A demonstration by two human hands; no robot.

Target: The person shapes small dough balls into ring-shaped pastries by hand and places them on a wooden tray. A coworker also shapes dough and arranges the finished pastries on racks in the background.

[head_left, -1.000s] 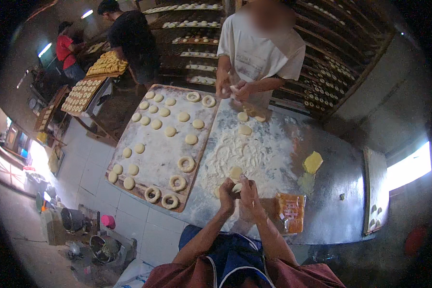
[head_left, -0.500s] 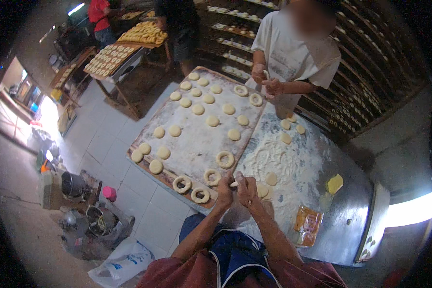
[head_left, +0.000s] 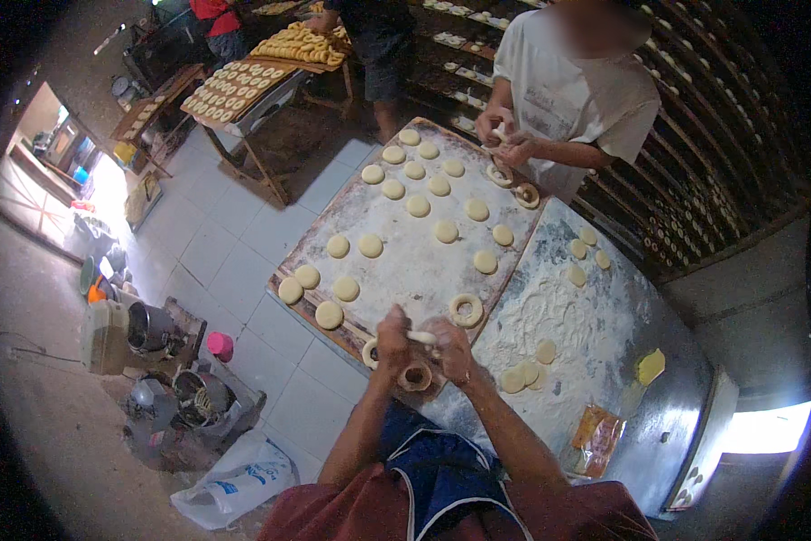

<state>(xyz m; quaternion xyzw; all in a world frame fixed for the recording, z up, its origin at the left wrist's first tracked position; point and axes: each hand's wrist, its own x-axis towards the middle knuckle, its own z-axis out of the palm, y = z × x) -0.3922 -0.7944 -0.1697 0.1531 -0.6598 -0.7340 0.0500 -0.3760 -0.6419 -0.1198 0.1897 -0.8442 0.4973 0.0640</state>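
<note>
A pale piece of dough [head_left: 421, 337] is stretched between my hands above the near end of a floured wooden board [head_left: 396, 270]. My left hand [head_left: 393, 344] is closed around its left end. My right hand [head_left: 452, 352], slightly blurred, grips the other end. Most of the dough's shape is hidden by my fingers. Just below my hands lies a dough ring [head_left: 414, 377]. Another dough ring [head_left: 370, 353] is partly covered by my left hand, and a third ring [head_left: 467, 310] rests beyond my right hand. Several flat dough discs [head_left: 345, 288] are spread over the board.
On the metal table [head_left: 644, 406] to the right are loose flour [head_left: 536, 325], several discs [head_left: 513, 379], a yellow piece [head_left: 650, 366] and a plastic packet [head_left: 596, 440]. Across the board a co-worker [head_left: 568, 99] handles dough. Pots [head_left: 149, 326] stand on the floor at left.
My hands have moved apart slightly, and more of the dough shows between them. They now cover part of a ring at the board's near edge. The whole view has shifted a little.
</note>
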